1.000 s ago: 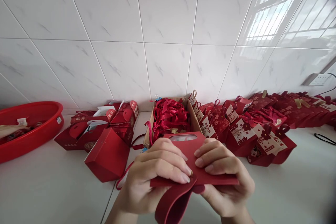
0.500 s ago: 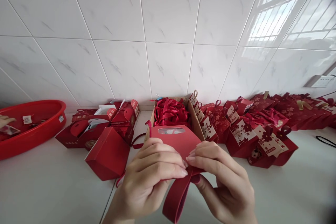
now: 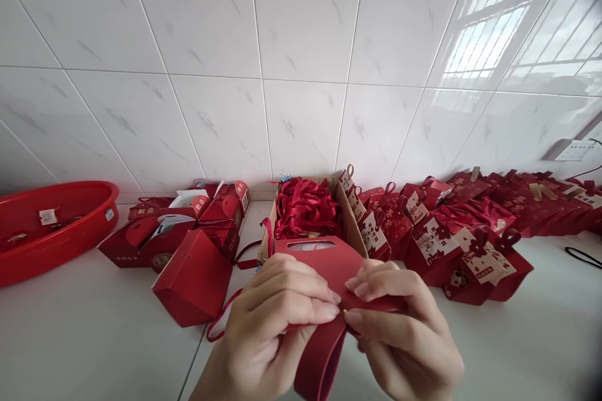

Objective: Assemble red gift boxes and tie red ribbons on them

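Note:
A red gift box (image 3: 324, 266) with an oval window is between my two hands, close in front of me. My left hand (image 3: 268, 319) is closed on its near top edge, the fingers lying across the card. At the same edge my right hand (image 3: 407, 326) pinches with thumb and fingers, and a tiny gold-coloured bit (image 3: 345, 311) shows by its fingertips. From between the hands a wide dark red strap loop (image 3: 322, 357) hangs towards me. What lies under my fingers is hidden.
Behind the gift box stands a cardboard carton (image 3: 356, 220) of red ribbons (image 3: 308, 208). To its left are open red boxes (image 3: 192, 282) and a red basin (image 3: 56, 257). Several finished-looking tagged boxes (image 3: 430, 250) line the right, near a wall socket (image 3: 571, 150).
My right fingers have shifted at the edge, and the gold-coloured bit now shows there. The gift box sits slightly lower in view. Another person's hand has left the basin.

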The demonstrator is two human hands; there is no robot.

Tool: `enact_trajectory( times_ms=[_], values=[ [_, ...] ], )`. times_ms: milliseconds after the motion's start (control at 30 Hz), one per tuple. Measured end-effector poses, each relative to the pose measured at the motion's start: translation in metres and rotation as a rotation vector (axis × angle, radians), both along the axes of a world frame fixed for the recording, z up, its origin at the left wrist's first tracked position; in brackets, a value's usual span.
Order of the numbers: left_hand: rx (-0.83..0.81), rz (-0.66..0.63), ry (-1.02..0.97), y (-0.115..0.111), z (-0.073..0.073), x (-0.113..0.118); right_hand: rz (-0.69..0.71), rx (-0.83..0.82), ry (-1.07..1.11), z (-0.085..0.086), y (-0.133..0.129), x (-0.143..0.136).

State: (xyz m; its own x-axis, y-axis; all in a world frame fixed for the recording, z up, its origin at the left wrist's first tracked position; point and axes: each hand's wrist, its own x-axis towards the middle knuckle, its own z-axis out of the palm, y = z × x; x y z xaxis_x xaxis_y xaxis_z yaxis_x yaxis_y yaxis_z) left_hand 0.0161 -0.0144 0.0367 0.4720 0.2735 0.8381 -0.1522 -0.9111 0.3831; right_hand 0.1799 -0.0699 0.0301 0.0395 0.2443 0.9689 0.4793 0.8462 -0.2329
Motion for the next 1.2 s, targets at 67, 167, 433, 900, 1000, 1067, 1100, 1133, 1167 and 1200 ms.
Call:
enact_trajectory(
  times_ms=[67, 167, 433, 900, 1000, 1067, 1100, 1133, 1167, 1200],
  values=[
    [0.023, -0.002, -0.031, -0.001, -0.003, 0.001, -0.021, -0.006, 0.017, 0.001, -0.001, -0.001],
    [0.054, 0.008, -0.073, -0.001, -0.007, 0.002, -0.007, -0.019, 0.028, 0.003, -0.003, -0.001],
    [0.086, 0.007, -0.047, 0.0, -0.006, 0.002, 0.011, -0.015, 0.083, 0.004, -0.005, -0.004],
    [-0.022, -0.013, -0.097, -0.007, -0.002, 0.003, 0.004, 0.003, 0.107, 0.004, -0.005, -0.007],
    [-0.024, 0.027, -0.123, -0.011, -0.001, 0.004, 0.018, 0.002, 0.083, 0.003, -0.005, -0.006],
    [-0.046, 0.055, -0.149, -0.013, 0.0, 0.006, 0.019, 0.006, 0.081, 0.002, -0.006, -0.006],
    [-0.056, 0.065, -0.165, -0.014, 0.0, 0.007, 0.017, 0.01, 0.082, 0.002, -0.006, -0.005],
    [-0.065, 0.07, -0.178, -0.015, 0.0, 0.008, 0.013, 0.013, 0.082, 0.002, -0.006, -0.005],
    [-0.076, 0.073, -0.19, -0.016, 0.0, 0.009, 0.009, 0.016, 0.081, 0.001, -0.006, -0.005],
    [-0.095, 0.074, -0.204, -0.016, 0.0, 0.01, 0.008, 0.018, 0.08, 0.001, -0.006, -0.006]
  ],
)
